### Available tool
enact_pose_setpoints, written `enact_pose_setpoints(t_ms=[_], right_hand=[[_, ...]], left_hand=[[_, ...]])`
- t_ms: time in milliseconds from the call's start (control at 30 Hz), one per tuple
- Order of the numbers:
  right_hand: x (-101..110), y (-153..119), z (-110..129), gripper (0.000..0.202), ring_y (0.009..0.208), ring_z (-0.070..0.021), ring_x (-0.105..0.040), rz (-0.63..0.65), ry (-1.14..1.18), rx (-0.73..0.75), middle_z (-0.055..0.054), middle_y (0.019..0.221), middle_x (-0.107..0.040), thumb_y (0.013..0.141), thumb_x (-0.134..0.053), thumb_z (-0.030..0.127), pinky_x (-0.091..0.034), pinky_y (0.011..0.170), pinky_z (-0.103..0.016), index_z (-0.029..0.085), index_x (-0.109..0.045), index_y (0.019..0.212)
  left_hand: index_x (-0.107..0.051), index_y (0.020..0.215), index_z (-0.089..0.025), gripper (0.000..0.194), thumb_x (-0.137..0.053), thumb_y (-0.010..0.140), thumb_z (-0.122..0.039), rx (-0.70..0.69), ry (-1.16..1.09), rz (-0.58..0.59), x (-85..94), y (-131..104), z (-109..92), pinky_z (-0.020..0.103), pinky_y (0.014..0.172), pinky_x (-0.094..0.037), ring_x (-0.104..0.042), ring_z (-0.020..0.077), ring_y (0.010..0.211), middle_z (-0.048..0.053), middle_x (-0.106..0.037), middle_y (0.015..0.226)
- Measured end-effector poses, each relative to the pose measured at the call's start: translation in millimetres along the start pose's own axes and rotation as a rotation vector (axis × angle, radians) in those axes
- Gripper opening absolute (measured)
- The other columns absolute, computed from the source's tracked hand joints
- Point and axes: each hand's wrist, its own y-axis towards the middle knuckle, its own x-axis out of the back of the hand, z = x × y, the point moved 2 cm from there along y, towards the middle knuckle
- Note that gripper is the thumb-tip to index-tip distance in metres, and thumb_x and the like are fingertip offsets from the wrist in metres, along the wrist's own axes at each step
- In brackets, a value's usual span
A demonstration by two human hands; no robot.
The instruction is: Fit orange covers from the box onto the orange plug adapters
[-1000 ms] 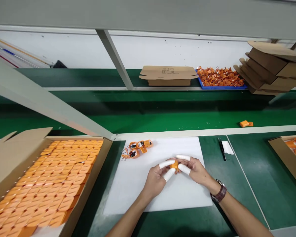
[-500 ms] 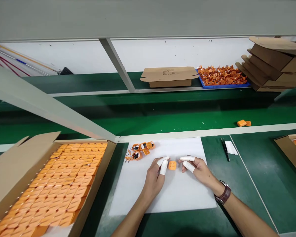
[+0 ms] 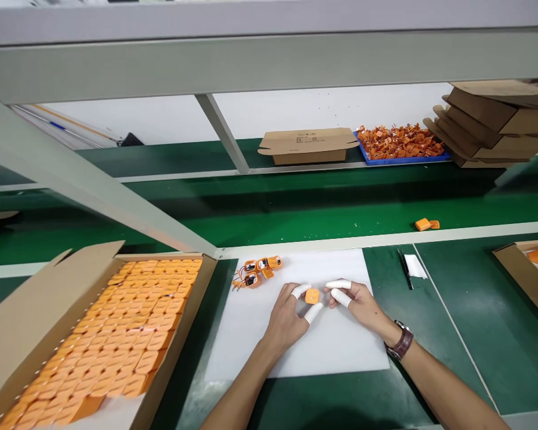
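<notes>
A small orange square case (image 3: pixel 312 296) lies on a white sheet (image 3: pixel 332 352) between my hands. My left hand (image 3: pixel 289 316) is open around its left side, with the white-covered thumb and forefinger spread and the thumb below the case. Just right of the case, my right hand (image 3: pixel 356 303) also has its thumb and forefinger apart, both in white finger covers, and nothing shows between them. Several opened orange cases (image 3: pixel 252 279) with dark parts and wires sit at the sheet's upper left.
On the left stands an open carton (image 3: pixel 179 328) full of orange cases. Black tweezers (image 3: pixel 404 270) lie by a white slip (image 3: pixel 415 266). A blue tray (image 3: pixel 407 160) of orange parts and stacked cartons (image 3: pixel 488 128) are on the back shelf. Another carton (image 3: pixel 515 263) is at right.
My left thumb has swung away from the forefinger, spreading the fingers about the orange case. My right hand stays nearly in place. The head view has shifted slightly.
</notes>
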Motion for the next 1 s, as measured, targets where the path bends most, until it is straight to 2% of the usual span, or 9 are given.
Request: enact_pose_setpoints(t_ms=[133, 233, 300, 400, 500, 600, 733, 800, 1000], right_hand=[[0.3, -1.5, 1.0, 0.042, 0.074, -0.0168, -0.068, 0.003, -0.04, 0.025, -0.005, 0.088, -0.074, 0.09, -0.065, 0.054, -0.057, 0.079, -0.037, 0.019, -0.073, 0.111], [2.2, -6.0, 2.2, 0.042, 0.076, -0.0191, -0.069, -0.018, -0.14, 0.034, -0.005, 0.081, -0.073, 0.091, -0.064, 0.054, -0.057, 0.082, -0.038, 0.018, -0.074, 0.11], [5.1, -7.8, 1.8, 0.041, 0.079, -0.0211, -0.069, -0.036, -0.23, 0.041, -0.005, 0.078, -0.073, 0.09, -0.064, 0.054, -0.055, 0.086, -0.04, 0.018, -0.074, 0.11], [10.3, -6.2, -1.1, 0.044, 0.082, -0.0234, -0.07, -0.035, -0.334, 0.035, -0.006, 0.079, -0.074, 0.09, -0.063, 0.055, -0.054, 0.088, -0.041, 0.019, -0.075, 0.111], [13.2, -4.4, -4.5, 0.047, 0.084, -0.024, -0.07, -0.02, -0.403, -0.001, -0.007, 0.081, -0.074, 0.088, -0.061, 0.057, -0.055, 0.086, -0.038, 0.019, -0.074, 0.113], [14.3, -5.1, -6.1, 0.049, 0.085, -0.0236, -0.071, -0.03, -0.472, -0.021, -0.008, 0.085, -0.075, 0.087, -0.061, 0.058, -0.056, 0.082, -0.033, 0.021, -0.074, 0.114], [17.0, -4.7, -9.6, 0.047, 0.087, -0.0241, -0.072, -0.037, -0.538, -0.036, -0.008, 0.084, -0.076, 0.085, -0.06, 0.06, -0.057, 0.076, -0.029, 0.024, -0.076, 0.113], [20.2, -3.6, -12.8, 0.046, 0.09, -0.0252, -0.074, -0.044, -0.562, -0.038, -0.007, 0.086, -0.077, 0.085, -0.061, 0.059, -0.058, 0.075, -0.029, 0.026, -0.076, 0.112], [31.7, -2.6, -25.3, 0.045, 0.102, -0.0268, -0.074, -0.059, -0.638, -0.038, -0.008, 0.098, -0.079, 0.086, -0.061, 0.059, -0.059, 0.078, -0.027, 0.028, -0.076, 0.115]], left_hand=[[-0.06, 0.12, -0.021, 0.032, -0.065, 0.089, -0.026, -0.058, 0.014, -0.07, 9.3, 0.6, -10.2, 0.036, 0.075, -0.057, -0.067, 0.0246, 0.096, 0.011, -0.066, 0.107], [-0.059, 0.123, -0.02, 0.034, -0.064, 0.089, -0.023, -0.094, 0.037, -0.181, 44.1, -1.0, -22.5, 0.033, 0.07, -0.055, -0.066, 0.0201, 0.083, 0.011, -0.066, 0.107], [-0.059, 0.125, -0.02, 0.037, -0.064, 0.088, -0.023, -0.064, 0.081, -0.253, 84.1, -5.9, -28.1, 0.033, 0.073, -0.055, -0.063, 0.0173, 0.075, 0.009, -0.066, 0.104], [-0.062, 0.125, -0.021, 0.04, -0.066, 0.087, -0.029, 0.123, 0.255, -0.396, 160.6, -26.5, -28.8, 0.032, 0.077, -0.056, -0.063, 0.0159, 0.072, 0.006, -0.068, 0.1], [-0.064, 0.124, -0.02, 0.044, -0.069, 0.084, -0.04, 0.396, 0.48, -0.589, 234.3, -67.2, -19.0, 0.036, 0.084, -0.056, -0.068, 0.019, 0.077, 0.006, -0.071, 0.101], [-0.066, 0.123, -0.022, 0.049, -0.071, 0.081, -0.046, 0.637, 0.665, -0.595, 278.5, -116.5, 7.6, 0.038, 0.085, -0.056, -0.07, 0.0225, 0.081, 0.005, -0.073, 0.098], [-0.068, 0.117, -0.015, 0.045, -0.066, 0.08, -0.041, 0.815, 0.674, -0.265, 280.9, -170.5, 63.6, 0.037, 0.078, -0.056, -0.069, 0.0268, 0.082, 0.008, -0.072, 0.09], [-0.07, 0.115, -0.013, 0.041, -0.062, 0.082, -0.038, 0.781, 0.706, -0.144, 270.3, -186.7, 87.3, 0.039, 0.082, -0.055, -0.068, 0.03, 0.091, 0.011, -0.07, 0.092], [-0.072, 0.112, -0.012, 0.04, -0.062, 0.082, -0.036, 0.674, 0.792, -0.135, 253.4, -200.1, 120.8, 0.048, 0.092, -0.051, -0.062, 0.0374, 0.103, 0.016, -0.065, 0.1]])
